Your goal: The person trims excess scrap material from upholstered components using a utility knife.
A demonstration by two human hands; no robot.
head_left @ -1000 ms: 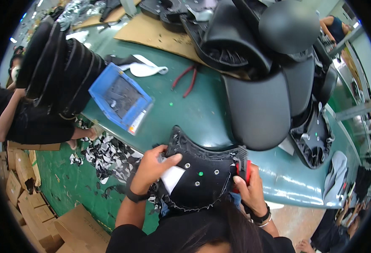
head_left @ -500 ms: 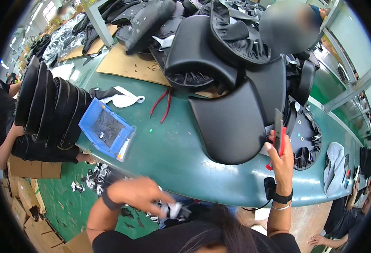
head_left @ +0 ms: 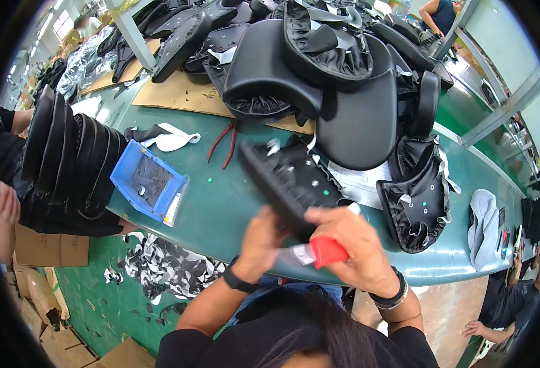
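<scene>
A black seat cushion (head_left: 291, 178) is tilted up over the near side of the green table, its gathered underside and small metal studs showing. My left hand (head_left: 259, 244), a little blurred, is closed on the cushion's near edge, some fingers hidden behind it. My right hand (head_left: 359, 248) grips a red-handled utility knife (head_left: 329, 251), the grey blade end pointing left toward my left wrist. The thumb side of that hand also touches the cushion's edge. White and black fabric trim sticks up along the cushion's rim.
Black cushions (head_left: 270, 67) are piled at the back; another (head_left: 417, 202) lies underside-up at right. Red-handled pliers (head_left: 224, 146) and a blue bin (head_left: 144, 181) with dark scraps are at left. A person holds stacked cushions (head_left: 73, 159). Fabric scraps (head_left: 165, 267) cover the floor.
The cushion has turned from smooth face up to tilted, underside showing. My left hand has come up from low near my lap, without the fabric scrap. My right hand moved nearer with the knife.
</scene>
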